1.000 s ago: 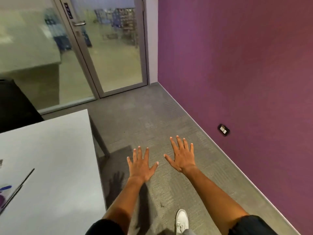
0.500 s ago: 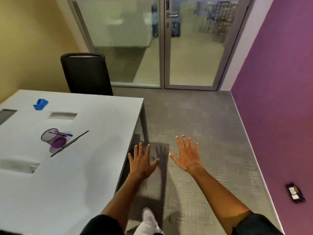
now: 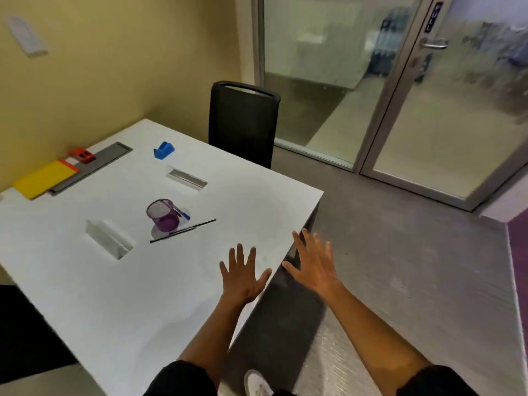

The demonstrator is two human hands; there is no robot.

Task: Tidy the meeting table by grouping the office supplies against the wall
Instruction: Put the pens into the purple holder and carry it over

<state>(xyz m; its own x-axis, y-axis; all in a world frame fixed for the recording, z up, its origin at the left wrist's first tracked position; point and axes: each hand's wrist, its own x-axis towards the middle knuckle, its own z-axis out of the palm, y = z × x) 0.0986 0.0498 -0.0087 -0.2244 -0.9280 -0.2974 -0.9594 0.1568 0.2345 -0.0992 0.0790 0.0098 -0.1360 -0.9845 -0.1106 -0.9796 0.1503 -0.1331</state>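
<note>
A white meeting table [image 3: 137,287] fills the left of the view, set against a yellow wall [image 3: 100,67]. Near its middle stands a purple mesh pen cup [image 3: 163,214] with a blue pen [image 3: 183,215] beside it and a long black ruler [image 3: 183,230] lying in front. A blue tape dispenser [image 3: 163,150] sits farther back. By the wall lie a yellow folder [image 3: 43,178] and a red stapler-like item [image 3: 83,155]. My left hand [image 3: 243,274] hovers with fingers spread over the table's near right edge. My right hand [image 3: 313,265], also spread and empty, is just past that edge.
A black chair [image 3: 243,121] stands at the table's far side. Cable slots [image 3: 187,181] are cut into the tabletop. A glass partition and door [image 3: 428,95] close the room at the right. Grey carpet [image 3: 400,267] lies to the right.
The view has swung left from the purple wall and floor to the table. Both hands stayed spread and empty, now over the table's right edge.
</note>
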